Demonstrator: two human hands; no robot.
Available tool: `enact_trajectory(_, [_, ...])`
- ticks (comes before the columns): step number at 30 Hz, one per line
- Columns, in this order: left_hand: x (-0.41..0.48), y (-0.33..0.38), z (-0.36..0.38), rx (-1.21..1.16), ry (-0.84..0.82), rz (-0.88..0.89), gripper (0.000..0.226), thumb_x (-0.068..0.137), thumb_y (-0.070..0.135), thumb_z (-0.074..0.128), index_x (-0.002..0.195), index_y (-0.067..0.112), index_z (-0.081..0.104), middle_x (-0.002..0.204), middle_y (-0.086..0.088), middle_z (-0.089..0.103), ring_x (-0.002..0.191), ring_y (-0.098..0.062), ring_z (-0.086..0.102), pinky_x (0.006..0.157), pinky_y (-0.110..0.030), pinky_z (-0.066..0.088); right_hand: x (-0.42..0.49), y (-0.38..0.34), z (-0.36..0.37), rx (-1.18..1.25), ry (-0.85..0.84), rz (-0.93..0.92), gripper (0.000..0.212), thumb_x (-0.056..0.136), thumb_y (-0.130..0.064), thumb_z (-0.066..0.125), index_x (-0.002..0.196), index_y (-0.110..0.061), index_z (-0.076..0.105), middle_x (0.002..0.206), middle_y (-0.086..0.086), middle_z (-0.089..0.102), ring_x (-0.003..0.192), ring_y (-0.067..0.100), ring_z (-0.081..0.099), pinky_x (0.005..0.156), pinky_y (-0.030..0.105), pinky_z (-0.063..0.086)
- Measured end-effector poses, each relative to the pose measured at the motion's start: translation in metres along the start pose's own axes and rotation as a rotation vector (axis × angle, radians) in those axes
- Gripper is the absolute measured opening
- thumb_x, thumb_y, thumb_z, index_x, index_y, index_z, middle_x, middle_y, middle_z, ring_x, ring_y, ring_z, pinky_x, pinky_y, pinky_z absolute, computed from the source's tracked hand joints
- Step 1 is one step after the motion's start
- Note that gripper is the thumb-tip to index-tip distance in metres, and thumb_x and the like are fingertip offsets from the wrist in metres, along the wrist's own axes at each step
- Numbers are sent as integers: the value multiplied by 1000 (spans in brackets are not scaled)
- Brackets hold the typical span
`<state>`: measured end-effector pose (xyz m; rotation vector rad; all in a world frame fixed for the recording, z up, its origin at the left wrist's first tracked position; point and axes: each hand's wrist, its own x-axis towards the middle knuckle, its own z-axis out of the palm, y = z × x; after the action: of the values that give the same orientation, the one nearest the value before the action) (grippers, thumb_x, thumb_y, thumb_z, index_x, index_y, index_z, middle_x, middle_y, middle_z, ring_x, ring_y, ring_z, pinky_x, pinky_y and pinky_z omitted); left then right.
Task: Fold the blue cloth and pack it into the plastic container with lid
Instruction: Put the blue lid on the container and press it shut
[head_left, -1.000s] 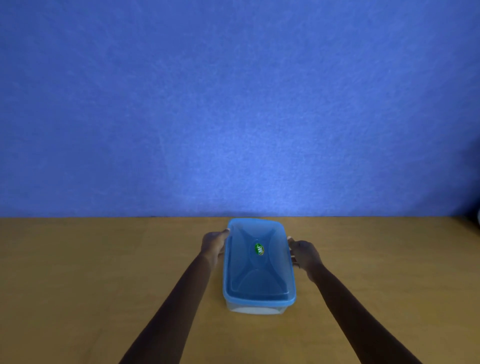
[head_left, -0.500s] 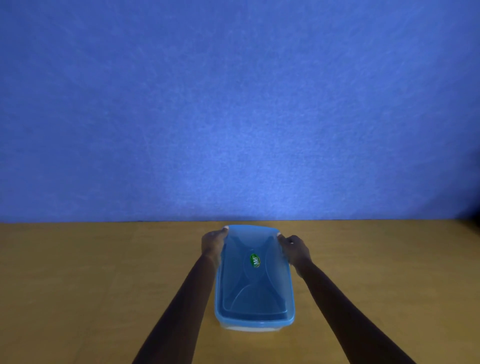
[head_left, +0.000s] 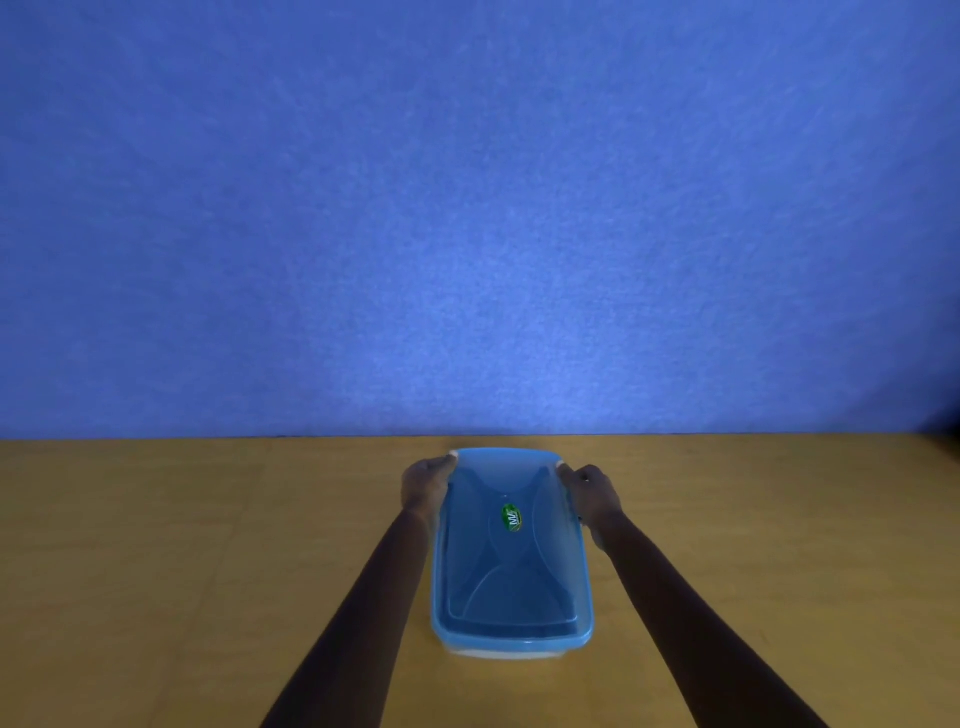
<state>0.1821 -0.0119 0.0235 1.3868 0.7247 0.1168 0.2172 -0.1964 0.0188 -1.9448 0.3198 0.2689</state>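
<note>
Hands (head_left: 425, 480) now farther up lidded container (head_left: 511, 551)

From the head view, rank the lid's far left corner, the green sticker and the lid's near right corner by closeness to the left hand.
1. Lid's far left corner: touching the left hand's fingertips.
2. Green sticker: mid-lid, to the hand's right.
3. Lid's near right corner: diagonally opposite, closest to the person.

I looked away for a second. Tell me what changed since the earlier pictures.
Both hands slid toward the far corners of the lid: left hand, right hand. The far edge now looks raised. The container stayed on the table, and the lid's near end is still seated.
</note>
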Motion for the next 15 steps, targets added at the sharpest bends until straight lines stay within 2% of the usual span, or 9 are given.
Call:
enact_trajectory(2, [-6,-5,-6,27,-35,30,22,90,22,60,78,5,52,85,-11,47,82,-20,43,71,-32,34,-3,1,0,56,1,-7,33,91,-35,54,69,-12,47,76,5,52,77,24,48,52,26,31])
enact_trajectory(4, [-14,-11,-11,-6,-70,-14,26,91,29,58,78,7,56,80,-11,54,75,-20,49,68,-29,39,-9,4,0,122,5,-27,30,91,-36,54,80,-8,53,84,7,56,80,24,51,55,27,36])
enact_trajectory(7, [-29,-20,-21,-168,-154,-93,31,94,32,51,77,8,63,66,-3,64,58,-16,58,54,-22,45,-21,16,0,231,15,-47,28,92,-34,52,86,-7,57,88,9,60,81,22,54,67,31,42])
enact_trajectory(10, [-41,-36,-27,-316,-248,-130,38,97,36,41,95,5,63,83,-12,63,74,-25,58,65,-32,47,-38,29,-2,353,-29,-60,26,94,-29,51,86,-6,61,87,11,61,79,21,55,69,33,44])
enact_trajectory(12, [-48,-48,-29,-432,-329,-199,47,97,42,36,100,5,65,85,-13,69,77,-28,66,65,-35,55,-50,39,-5,444,-95,-64,25,94,-27,49,89,-6,62,91,14,63,78,21,59,68,34,48])
enact_trajectory(13, [-51,-54,-30,-479,-361,-227,49,97,44,34,100,6,66,84,-13,73,75,-28,69,62,-35,58,-56,44,-6,478,-133,-66,27,95,-26,48,92,-4,63,95,18,63,80,24,61,70,37,51])
enact_trajectory(15, [-56,-63,-31,-501,-404,-238,51,97,46,32,102,8,66,86,-12,75,76,-26,72,60,-35,60,-65,56,-8,548,-220,-68,34,97,-25,42,108,2,59,109,30,61,96,41,61,85,56,50])
